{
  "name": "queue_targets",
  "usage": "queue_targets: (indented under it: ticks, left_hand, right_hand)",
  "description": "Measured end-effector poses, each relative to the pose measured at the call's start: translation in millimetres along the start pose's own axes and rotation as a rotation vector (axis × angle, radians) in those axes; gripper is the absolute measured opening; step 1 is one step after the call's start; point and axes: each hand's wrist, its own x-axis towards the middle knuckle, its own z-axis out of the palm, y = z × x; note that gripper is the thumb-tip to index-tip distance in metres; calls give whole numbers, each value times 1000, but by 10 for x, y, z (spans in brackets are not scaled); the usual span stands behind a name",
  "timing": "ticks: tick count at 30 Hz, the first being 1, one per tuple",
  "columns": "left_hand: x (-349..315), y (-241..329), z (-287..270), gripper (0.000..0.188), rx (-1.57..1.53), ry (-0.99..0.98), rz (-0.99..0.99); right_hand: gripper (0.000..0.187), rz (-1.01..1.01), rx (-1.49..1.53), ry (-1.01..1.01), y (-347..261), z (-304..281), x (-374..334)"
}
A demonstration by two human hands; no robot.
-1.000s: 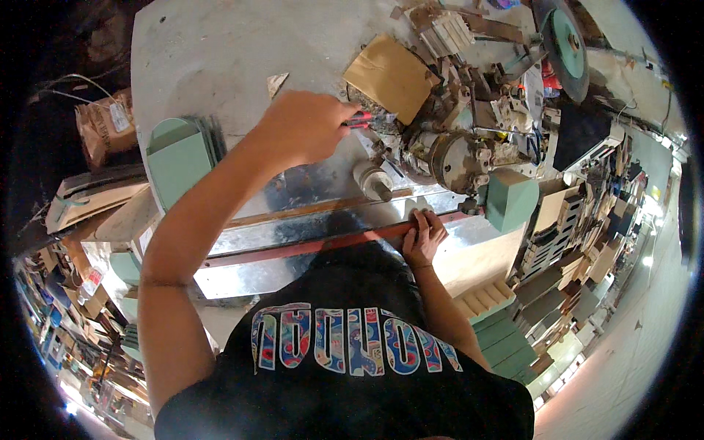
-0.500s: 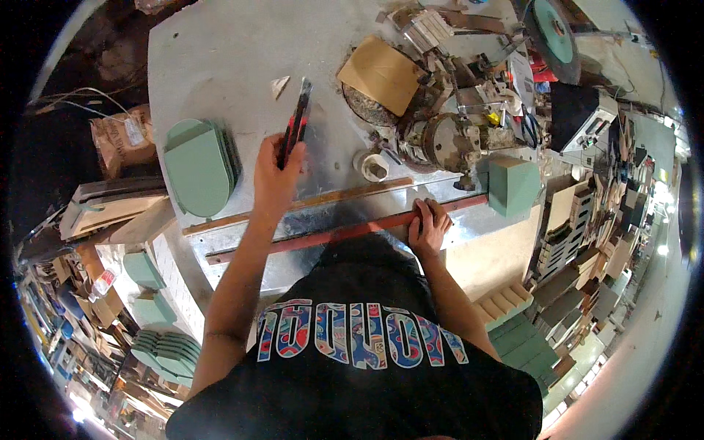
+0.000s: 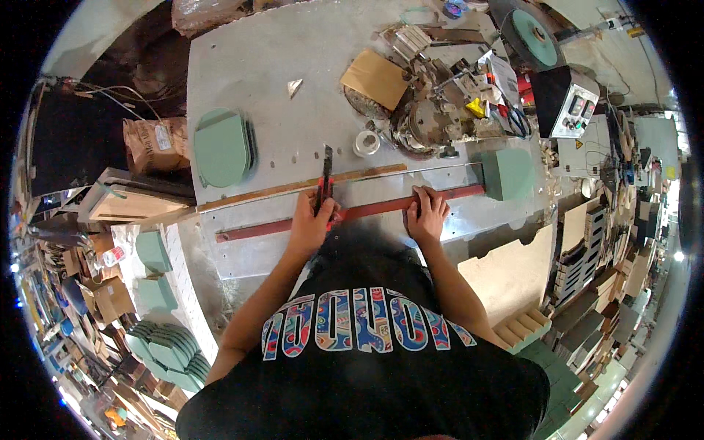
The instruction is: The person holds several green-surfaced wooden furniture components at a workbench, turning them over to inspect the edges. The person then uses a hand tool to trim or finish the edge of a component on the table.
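Observation:
My left hand [image 3: 312,224] is closed around a red-and-black snap-off utility knife [image 3: 325,176], its dark blade pointing away from me. The knife crosses above a thin wooden strip [image 3: 293,189], and the hand is at a long red bar [image 3: 282,226] lying across the metal worktable. My right hand [image 3: 427,214] rests on the same bar toward its right end, fingers spread apart, holding nothing that shows. A green block-shaped piece [image 3: 506,174] stands at the bar's right end. Far left on the table lies a small stack of green rounded panels [image 3: 222,149].
A grimy machine [image 3: 425,128] with cardboard [image 3: 375,79] on it stands behind my right hand, beside a white cup [image 3: 366,144]. A small light scrap [image 3: 294,89] lies farther back. A grinding wheel [image 3: 529,38] and a control box [image 3: 576,106] are at the right.
My left hand has brought the knife nearer to me and rightward, down to the bars. My right hand's fingers have spread flatter, and the pale piece by them no longer shows. The view has shifted.

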Motion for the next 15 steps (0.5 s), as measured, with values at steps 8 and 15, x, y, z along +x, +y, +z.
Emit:
queue_targets:
  ticks: [8, 15]
  left_hand:
    - [-444, -150, 548, 27, 343, -43, -66]
    - [-434, 101, 1151, 28, -45, 104, 123]
  right_hand:
    - [42, -60, 219, -174, 16, -164, -11]
    - [45, 147, 1195, -735, -614, -858, -33]
